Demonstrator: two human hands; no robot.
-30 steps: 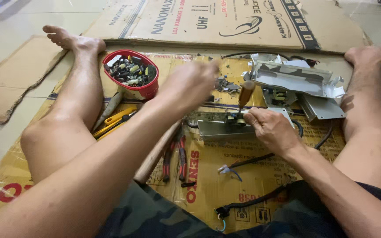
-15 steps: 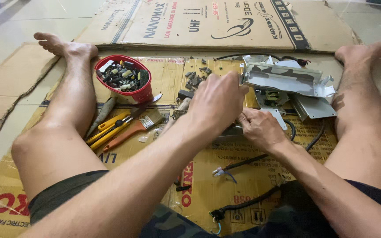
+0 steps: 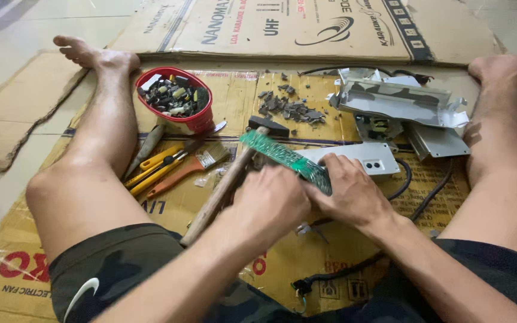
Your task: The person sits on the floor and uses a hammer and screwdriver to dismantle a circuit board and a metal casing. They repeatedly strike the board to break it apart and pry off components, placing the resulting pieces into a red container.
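Both hands meet on a green circuit board (image 3: pixel 285 158) that slants up and away to the left, just in front of a grey metal casing (image 3: pixel 366 157) lying flat on the cardboard (image 3: pixel 234 107). The left hand (image 3: pixel 270 203) is curled near the board's lower end; its fingers are hidden behind the knuckles, so whether it grips the board or the wooden handle of the hammer (image 3: pixel 225 182) running under it is hard to say. The right hand (image 3: pixel 345 191) is closed around the board's near end, thumb lying along the edge. The board looks thin, light and stiff, likely brittle if bent, with sharp solder points on one face, so the bare edges seem the safest hold. Left of the casing, past the hammer head, a red bowl (image 3: pixel 195 122) holds small salvaged parts; behind the casing lies a scatter of dark fragments (image 3: pixel 291 109), and to its right bent sheet-metal housings (image 3: pixel 399 103). Yellow-handled pliers (image 3: pixel 154 167) and an orange-handled brush (image 3: pixel 186 167) lie further left of it.
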